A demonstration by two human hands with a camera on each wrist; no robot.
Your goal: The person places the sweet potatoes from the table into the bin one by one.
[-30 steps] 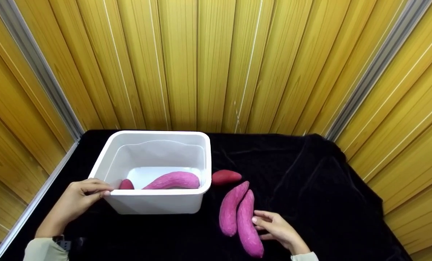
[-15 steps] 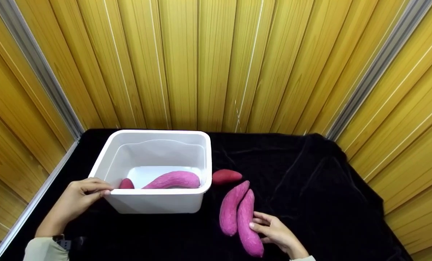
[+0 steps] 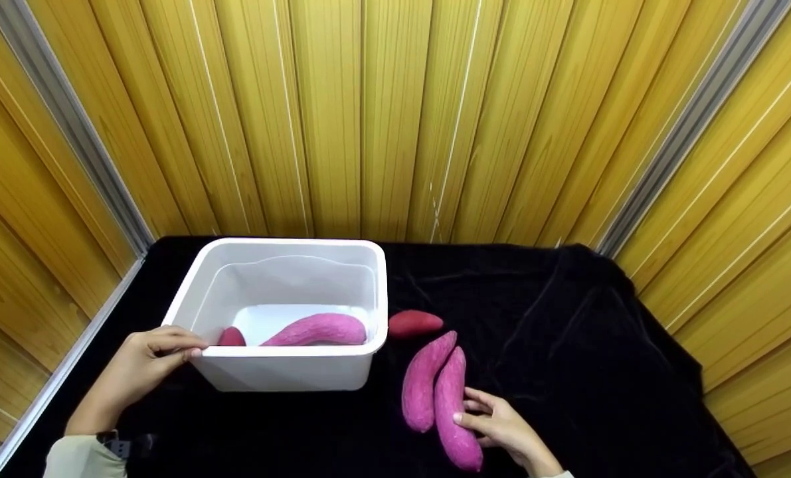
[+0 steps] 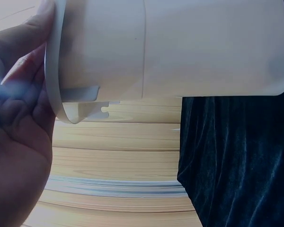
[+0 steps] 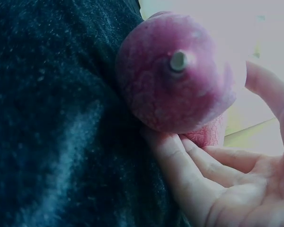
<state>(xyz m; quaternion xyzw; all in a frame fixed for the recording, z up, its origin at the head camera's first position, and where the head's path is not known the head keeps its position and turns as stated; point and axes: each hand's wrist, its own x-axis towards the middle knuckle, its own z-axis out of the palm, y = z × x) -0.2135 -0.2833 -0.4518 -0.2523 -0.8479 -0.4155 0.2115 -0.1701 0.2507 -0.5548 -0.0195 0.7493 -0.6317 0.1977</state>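
Observation:
My left hand (image 3: 148, 362) pinches the front left corner of the rim of a white plastic bin (image 3: 289, 372); in the left wrist view the thumb and fingers (image 4: 23, 42) lie on either side of that rim. Low on the right, my right hand (image 3: 501, 428) holds a long, curved pink-purple sweet potato (image 3: 458, 411), thumb on top and fingers along its right side. Its blunt end with a pale stub (image 5: 179, 61) faces the right wrist camera. A second such sweet potato (image 3: 422, 392) lies close on its left. Both rest on black cloth.
Inside the bin lie another pink-purple sweet potato (image 3: 322, 330) and a smaller red piece (image 3: 232, 337), partly hidden by the front wall. A red, tapered piece (image 3: 415, 323) lies against the bin's right side. Yellow wood-patterned walls (image 3: 395, 119) enclose the cloth-covered surface (image 3: 588, 345).
The right hand has shifted slightly left, and its thumb has come over the top of the right-hand sweet potato. Left hand, bin and the other pieces stay as they were.

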